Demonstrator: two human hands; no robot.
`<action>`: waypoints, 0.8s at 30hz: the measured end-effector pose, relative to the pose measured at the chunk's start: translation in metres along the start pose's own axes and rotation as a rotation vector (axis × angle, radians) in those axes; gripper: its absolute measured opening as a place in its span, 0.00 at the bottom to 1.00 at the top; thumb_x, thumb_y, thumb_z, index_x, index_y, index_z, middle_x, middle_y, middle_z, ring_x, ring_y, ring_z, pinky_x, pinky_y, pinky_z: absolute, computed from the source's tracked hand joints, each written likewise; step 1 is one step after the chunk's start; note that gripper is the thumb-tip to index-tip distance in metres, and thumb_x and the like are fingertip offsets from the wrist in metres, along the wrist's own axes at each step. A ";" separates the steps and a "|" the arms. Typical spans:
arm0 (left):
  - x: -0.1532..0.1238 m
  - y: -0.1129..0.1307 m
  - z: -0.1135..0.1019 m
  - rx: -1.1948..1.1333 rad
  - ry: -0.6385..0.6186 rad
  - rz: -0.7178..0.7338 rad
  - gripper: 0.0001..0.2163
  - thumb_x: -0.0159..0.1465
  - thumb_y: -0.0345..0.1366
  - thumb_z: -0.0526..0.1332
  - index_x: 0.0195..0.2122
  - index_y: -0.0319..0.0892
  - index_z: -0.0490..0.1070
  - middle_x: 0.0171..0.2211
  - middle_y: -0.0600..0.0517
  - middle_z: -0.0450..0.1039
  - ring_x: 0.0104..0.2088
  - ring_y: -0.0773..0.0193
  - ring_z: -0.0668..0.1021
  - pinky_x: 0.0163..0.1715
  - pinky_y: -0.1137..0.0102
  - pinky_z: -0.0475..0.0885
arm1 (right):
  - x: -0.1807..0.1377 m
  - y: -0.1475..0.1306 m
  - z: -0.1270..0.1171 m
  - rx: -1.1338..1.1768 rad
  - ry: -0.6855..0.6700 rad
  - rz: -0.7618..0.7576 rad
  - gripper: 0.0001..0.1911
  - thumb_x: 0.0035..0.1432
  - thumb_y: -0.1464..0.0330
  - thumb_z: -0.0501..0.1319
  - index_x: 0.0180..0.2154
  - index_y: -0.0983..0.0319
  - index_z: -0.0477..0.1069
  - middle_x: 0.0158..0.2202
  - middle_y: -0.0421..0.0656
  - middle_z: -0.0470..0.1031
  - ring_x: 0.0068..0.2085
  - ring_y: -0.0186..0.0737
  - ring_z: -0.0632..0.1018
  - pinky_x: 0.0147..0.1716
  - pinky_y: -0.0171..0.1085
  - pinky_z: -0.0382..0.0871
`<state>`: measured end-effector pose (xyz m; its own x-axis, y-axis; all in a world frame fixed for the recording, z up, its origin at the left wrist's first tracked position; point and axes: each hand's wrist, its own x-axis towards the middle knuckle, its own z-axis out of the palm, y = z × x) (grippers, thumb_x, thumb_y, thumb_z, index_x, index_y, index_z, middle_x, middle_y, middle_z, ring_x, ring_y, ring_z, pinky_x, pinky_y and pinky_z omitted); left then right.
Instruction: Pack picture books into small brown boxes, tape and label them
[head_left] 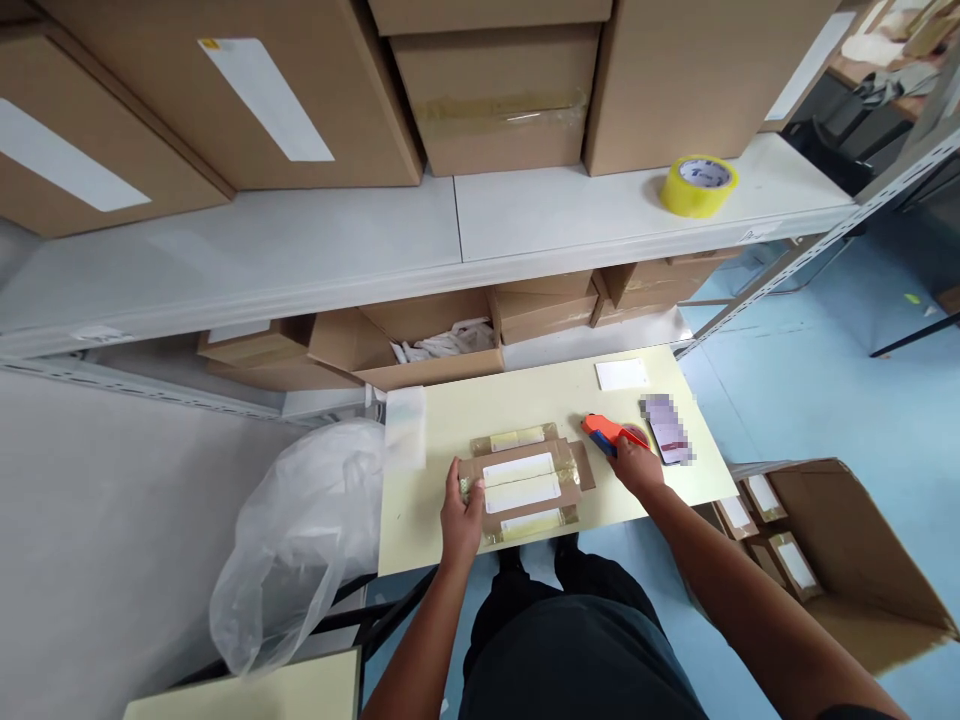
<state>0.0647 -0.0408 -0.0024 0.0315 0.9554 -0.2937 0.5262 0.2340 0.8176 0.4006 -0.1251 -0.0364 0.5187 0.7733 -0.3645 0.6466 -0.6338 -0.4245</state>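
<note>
The left hand (461, 515) gripped the nine o'clock end of a cardboard carton (519, 487) on the table (412, 520); the print on its white label (521, 470) was too small to read. At the carton's two o'clock, the right hand (637, 470) was closed around an orange-and-blue tape dispenser (602, 426). Just beyond lay a smartphone (666, 430), its screen pixelated. Farther off at one o'clock, a yellow packing-tape roll (691, 198) sat on the shelf (555, 215), its core printed but illegible.

Left hand (461, 518) gripping carton (523, 482), right hand (638, 468) holding dispenser (602, 428)
</note>
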 end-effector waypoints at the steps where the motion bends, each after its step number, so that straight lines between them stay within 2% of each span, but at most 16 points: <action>1: 0.000 -0.001 0.000 -0.006 0.010 0.000 0.32 0.69 0.50 0.57 0.71 0.46 0.55 0.69 0.42 0.61 0.68 0.49 0.65 0.66 0.57 0.63 | 0.002 -0.003 -0.001 -0.022 -0.015 0.008 0.14 0.62 0.63 0.63 0.47 0.62 0.73 0.38 0.56 0.79 0.43 0.56 0.80 0.42 0.49 0.69; 4: 0.000 -0.003 0.003 -0.023 0.037 0.002 0.31 0.69 0.50 0.58 0.70 0.45 0.56 0.68 0.41 0.63 0.67 0.50 0.68 0.64 0.58 0.65 | -0.003 -0.018 -0.023 0.022 -0.017 -0.037 0.16 0.64 0.60 0.59 0.48 0.63 0.70 0.37 0.53 0.79 0.38 0.52 0.79 0.38 0.46 0.68; 7: 0.001 -0.006 0.005 -0.054 0.042 0.000 0.30 0.68 0.49 0.59 0.69 0.44 0.58 0.64 0.41 0.67 0.64 0.50 0.72 0.63 0.58 0.67 | -0.019 -0.042 -0.070 0.268 -0.104 -0.203 0.19 0.64 0.53 0.57 0.44 0.61 0.70 0.33 0.45 0.77 0.33 0.46 0.77 0.33 0.41 0.68; 8: 0.001 -0.007 0.006 -0.065 0.038 0.000 0.30 0.68 0.49 0.59 0.69 0.43 0.58 0.64 0.41 0.68 0.63 0.50 0.73 0.62 0.58 0.68 | -0.025 -0.053 -0.087 0.361 -0.168 -0.267 0.20 0.64 0.51 0.57 0.43 0.61 0.70 0.32 0.44 0.76 0.33 0.45 0.76 0.32 0.40 0.68; 11: 0.004 -0.006 0.006 -0.094 0.026 0.013 0.30 0.68 0.47 0.59 0.68 0.43 0.59 0.63 0.41 0.69 0.61 0.50 0.74 0.61 0.57 0.68 | -0.037 -0.091 -0.120 0.507 -0.510 -0.433 0.21 0.61 0.49 0.61 0.39 0.61 0.72 0.31 0.41 0.75 0.33 0.42 0.76 0.31 0.37 0.68; 13: 0.005 -0.005 0.006 -0.116 0.021 0.038 0.29 0.67 0.46 0.60 0.68 0.43 0.60 0.62 0.41 0.70 0.61 0.51 0.74 0.61 0.56 0.69 | -0.037 -0.116 -0.122 0.450 -0.709 -0.506 0.20 0.59 0.50 0.64 0.36 0.61 0.73 0.31 0.41 0.75 0.32 0.41 0.75 0.31 0.37 0.67; 15: 0.007 -0.003 0.005 -0.135 0.019 0.068 0.29 0.67 0.44 0.60 0.68 0.44 0.61 0.62 0.42 0.71 0.60 0.52 0.75 0.61 0.57 0.68 | -0.032 -0.136 -0.113 0.343 -0.803 -0.550 0.20 0.57 0.50 0.65 0.34 0.61 0.74 0.31 0.40 0.75 0.32 0.40 0.75 0.31 0.36 0.67; 20: 0.007 0.005 0.001 -0.155 -0.001 0.123 0.28 0.66 0.45 0.61 0.66 0.44 0.63 0.60 0.42 0.71 0.60 0.51 0.74 0.61 0.56 0.68 | -0.015 -0.156 -0.094 0.203 -0.886 -0.541 0.19 0.57 0.51 0.66 0.35 0.61 0.77 0.30 0.40 0.76 0.31 0.39 0.75 0.29 0.35 0.67; 22: 0.001 0.007 -0.004 -0.151 0.063 0.175 0.27 0.66 0.45 0.61 0.66 0.44 0.64 0.60 0.41 0.70 0.61 0.50 0.72 0.63 0.54 0.65 | -0.012 -0.160 -0.095 0.169 -0.911 -0.541 0.19 0.56 0.51 0.66 0.35 0.61 0.77 0.30 0.40 0.76 0.30 0.38 0.75 0.29 0.35 0.67; 24: -0.011 0.009 -0.009 -0.169 0.190 0.216 0.25 0.68 0.46 0.60 0.64 0.44 0.65 0.59 0.41 0.70 0.61 0.51 0.72 0.64 0.54 0.65 | -0.011 -0.163 -0.096 0.144 -0.908 -0.547 0.19 0.57 0.51 0.66 0.35 0.62 0.77 0.30 0.41 0.77 0.30 0.38 0.75 0.28 0.35 0.67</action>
<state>0.0613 -0.0473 0.0123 -0.0401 0.9990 -0.0204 0.3760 0.0340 0.9260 0.3429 -0.0288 0.1165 -0.4712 0.6893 -0.5502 0.5623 -0.2458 -0.7895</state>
